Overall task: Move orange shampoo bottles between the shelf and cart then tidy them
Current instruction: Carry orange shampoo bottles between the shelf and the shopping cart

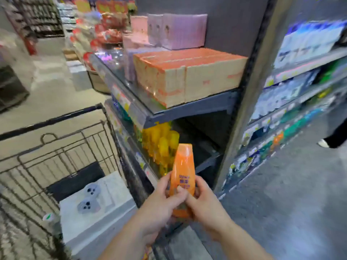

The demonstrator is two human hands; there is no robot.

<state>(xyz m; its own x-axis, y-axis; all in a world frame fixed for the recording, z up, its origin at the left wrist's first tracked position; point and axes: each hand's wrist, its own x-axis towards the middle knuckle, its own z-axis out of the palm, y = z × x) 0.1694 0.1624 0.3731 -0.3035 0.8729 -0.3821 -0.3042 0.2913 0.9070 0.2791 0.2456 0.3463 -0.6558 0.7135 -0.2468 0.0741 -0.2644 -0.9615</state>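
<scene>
An orange shampoo bottle point(182, 170) stands upright in the air in front of the shelf, gripped low down by both hands. My left hand point(163, 200) wraps its left side with the thumb across the label. My right hand point(203, 201) clasps its right side. Behind it, several more orange and yellow bottles point(159, 145) stand in a group on the lower shelf point(206, 163). The wire cart point(62, 147) is at the left, beside the shelf end.
The cart holds a white box point(105, 205) with grey mouse-like figures and a small bottle with a white cap point(49, 218). Orange cartons point(189, 77) and pink boxes point(176, 30) fill the shelves above. A second shelf unit point(300, 94) runs along the right. A person's foot point(323, 143) shows at far right.
</scene>
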